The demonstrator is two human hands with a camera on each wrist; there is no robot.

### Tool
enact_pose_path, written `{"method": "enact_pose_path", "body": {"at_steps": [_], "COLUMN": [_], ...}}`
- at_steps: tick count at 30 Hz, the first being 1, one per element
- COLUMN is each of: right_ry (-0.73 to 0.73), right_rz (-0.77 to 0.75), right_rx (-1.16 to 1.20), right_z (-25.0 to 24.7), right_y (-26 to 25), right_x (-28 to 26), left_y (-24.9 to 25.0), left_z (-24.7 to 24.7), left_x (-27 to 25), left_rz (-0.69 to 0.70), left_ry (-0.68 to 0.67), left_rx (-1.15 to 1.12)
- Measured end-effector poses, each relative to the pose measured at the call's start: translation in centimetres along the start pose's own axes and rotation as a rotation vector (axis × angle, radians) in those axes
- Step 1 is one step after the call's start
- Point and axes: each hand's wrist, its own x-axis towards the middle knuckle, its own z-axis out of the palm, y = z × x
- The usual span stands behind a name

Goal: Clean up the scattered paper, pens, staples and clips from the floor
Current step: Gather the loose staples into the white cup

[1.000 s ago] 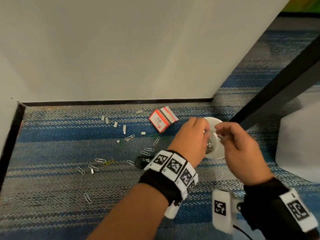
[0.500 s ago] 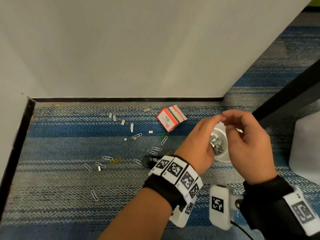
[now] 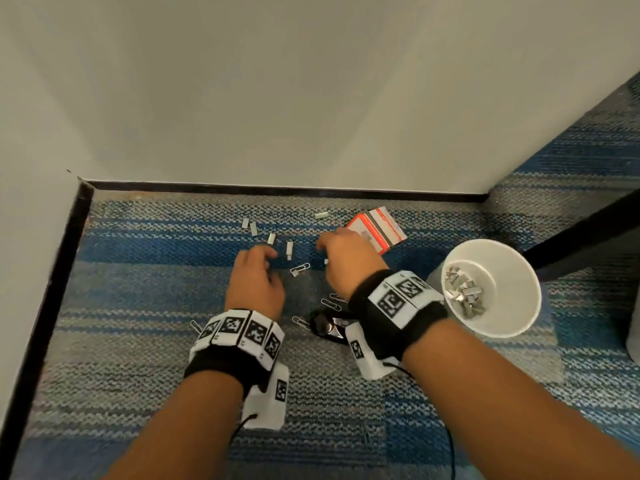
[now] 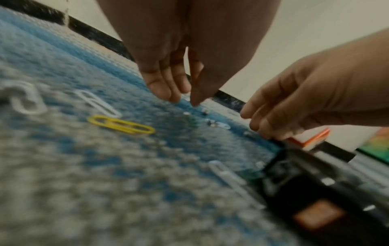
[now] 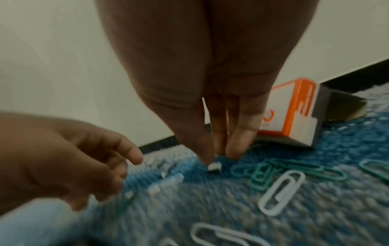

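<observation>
Blue-and-grey striped carpet (image 3: 145, 341) in a wall corner, edged by black skirting (image 3: 277, 189). Left hand (image 3: 254, 284) low over the carpet, fingers loosely extended downward, holding nothing visible. Right hand (image 3: 348, 261) beside it, fingertips (image 5: 233, 149) pressed down at a small staple strip (image 5: 214, 166); thumb tip touching that strip, grip not yet clearly closed. Beyond the left fingers, several more staple strips (image 3: 289, 249), mostly with long axes running away toward the wall, one (image 3: 321, 214) lying crosswise near the skirting. Between the two hands, a white paper clip (image 3: 299, 269); under the right palm, green paper clips (image 5: 273, 171) tangled together. Behind the left wrist, a yellow paper clip (image 4: 121, 124), long axis slanting. Just past the right hand, an orange-and-white staple box (image 3: 379, 230), tilted, partly hidden by the knuckles; printing on it too blurred to read. Right of the right wrist, a white cup (image 3: 512, 313) standing upright with staple strips piled inside. Below the right wrist, a black stapler (image 3: 325, 325), mostly covered by the wrist camera. Wrist views motion-blurred.
</observation>
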Motion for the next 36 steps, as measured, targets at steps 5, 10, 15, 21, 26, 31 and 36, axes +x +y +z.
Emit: {"method": "enact_pose_path", "body": {"at_steps": [5,10,15,21,26,31,36], "right_ry": [-0.081,-0.108,-0.078,-0.141,-0.16,-0.163,-0.129], "right_rz": [-0.01,-0.008,-0.003,-0.108,-0.207,-0.144,-0.143], "right_rx": [-0.149,-0.162,-0.094,-0.173,-0.182,-0.007,-0.046], "right_z": [0.1,0.5,0.3,0.9,0.7,0.8,1.3], "right_y": [-0.5,-1.6,-2.8,-2.9,-2.5,-2.4,-2.7], "right_x": [1.2,2.4,4.3,6.1,6.2,5.6,5.1], "left_y": [-0.9,-1.1,-1.5,-1.5,-1.5,-1.6,-1.2], "left_z": [0.0,-0.5,-1.1,-0.7,-0.3,-0.8,-1.5], "left_x": [0.5,1.3,1.3,2.8,3.9,4.6,4.9], "left_rz": [0.019,0.083,0.059,-0.064,0.038,0.093,0.072], "left_ry": [-0.077,-0.106,-0.018,-0.008,-0.067,0.023,0.027], "left_rx": [0.126,0.146,-0.028,-0.154,-0.077,-0.011,0.21]}}
